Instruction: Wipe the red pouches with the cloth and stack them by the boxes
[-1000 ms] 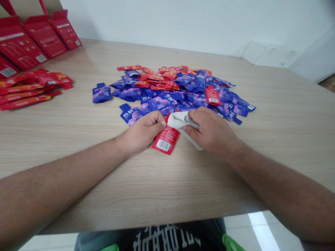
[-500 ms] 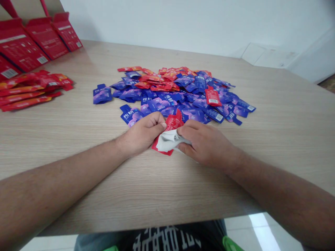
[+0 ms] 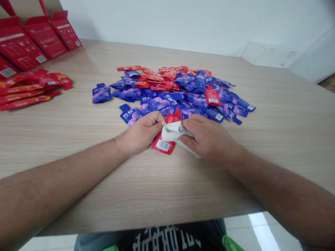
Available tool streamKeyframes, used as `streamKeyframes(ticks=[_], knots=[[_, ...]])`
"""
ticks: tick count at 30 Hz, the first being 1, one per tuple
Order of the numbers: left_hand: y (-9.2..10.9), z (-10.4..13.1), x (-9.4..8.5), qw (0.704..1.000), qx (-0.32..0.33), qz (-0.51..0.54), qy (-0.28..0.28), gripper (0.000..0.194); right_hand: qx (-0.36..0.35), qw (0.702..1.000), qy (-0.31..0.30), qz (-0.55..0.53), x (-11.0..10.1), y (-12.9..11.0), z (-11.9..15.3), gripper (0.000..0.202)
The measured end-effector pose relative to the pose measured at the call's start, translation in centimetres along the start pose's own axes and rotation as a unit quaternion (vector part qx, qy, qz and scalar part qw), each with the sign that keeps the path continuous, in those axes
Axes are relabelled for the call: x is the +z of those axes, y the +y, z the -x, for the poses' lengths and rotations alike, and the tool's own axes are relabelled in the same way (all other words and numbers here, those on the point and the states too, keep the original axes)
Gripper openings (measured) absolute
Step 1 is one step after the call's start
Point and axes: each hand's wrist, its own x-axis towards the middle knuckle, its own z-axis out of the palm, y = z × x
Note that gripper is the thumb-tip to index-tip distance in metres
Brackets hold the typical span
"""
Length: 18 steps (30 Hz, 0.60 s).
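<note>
My left hand [image 3: 145, 130] is closed on the left edge of a red sachet [image 3: 164, 145], whose barcode side faces up. A folded white cloth [image 3: 171, 131] is pinched in my right hand [image 3: 205, 137] and lies across the middle of that sachet, hiding part of its print. Just beyond both hands spreads a heap of purple sachets [image 3: 162, 101] with red-orange sachets [image 3: 167, 78] on its far side. One small red sachet [image 3: 213, 96] rests barcode up on the heap's right part.
At the far left, several red boxes [image 3: 47, 36] stand with flaps raised. In front of them lies a stack of red-orange sachets [image 3: 28, 90]. A single purple sachet [image 3: 101, 94] sits left of the heap. The wooden table's [image 3: 146, 205] front edge is near my lap.
My right hand has shifted slightly up and right with the white cloth, uncovering the barcode on the red sachet. My left hand keeps its hold in the same place.
</note>
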Motion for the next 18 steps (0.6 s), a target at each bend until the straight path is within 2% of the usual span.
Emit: streamKeyframes(ticks=[2, 4, 7, 9, 14, 16, 18], knots=[[0.1, 0.0, 0.1, 1.0, -0.009, 0.016, 0.006, 0.018, 0.047, 0.998, 0.045, 0.015, 0.0, 0.6, -0.2, 0.02], [0.1, 0.1, 0.2, 1.0, -0.012, 0.022, 0.01, 0.017, 0.046, 0.998, 0.05, 0.015, 0.0, 0.4, -0.1, 0.02], [0.1, 0.0, 0.1, 1.0, -0.001, 0.006, 0.008, 0.017, -0.034, 0.999, -0.015, -0.004, 0.1, -0.7, 0.2, 0.016], [0.0, 0.0, 0.1, 1.0, 0.003, -0.001, 0.005, 0.018, -0.051, 0.998, -0.033, -0.006, 0.1, -1.0, 0.3, 0.015], [-0.1, -0.1, 0.1, 1.0, -0.013, 0.024, 0.006, 0.02, 0.052, 0.997, 0.046, 0.022, 0.0, 0.7, -0.2, 0.02], [-0.1, 0.0, 0.1, 1.0, -0.014, 0.024, 0.009, 0.02, 0.031, 0.999, 0.032, 0.013, 0.0, 0.3, -0.1, 0.019], [0.0, 0.0, 0.0, 1.0, -0.007, 0.012, 0.011, 0.019, -0.026, 1.0, -0.014, -0.004, 0.0, -0.6, 0.1, 0.015]])
